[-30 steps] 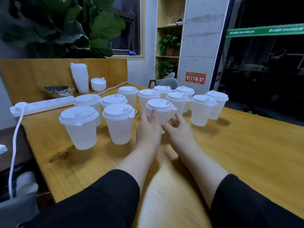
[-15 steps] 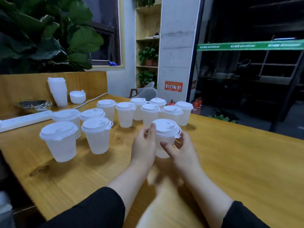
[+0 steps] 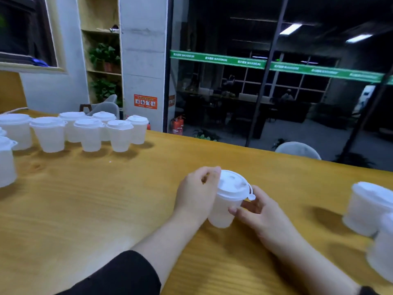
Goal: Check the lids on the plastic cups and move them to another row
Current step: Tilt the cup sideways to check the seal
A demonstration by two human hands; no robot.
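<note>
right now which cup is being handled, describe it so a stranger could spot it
On the wooden table, look right of the cluster of lidded cups at the far left. The cup sits alone mid-table, held between the left hand and right hand, the only one being touched.

Black sleeves (image 3: 119, 275), bare forearms (image 3: 161, 237)

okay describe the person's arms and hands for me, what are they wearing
Both hands, the left hand and the right hand, are bare: no gloves, and no rings or watch that I can make out. The forearms are bare too. Black sleeves are pushed up toward the elbows, the right one barely in frame.
</note>
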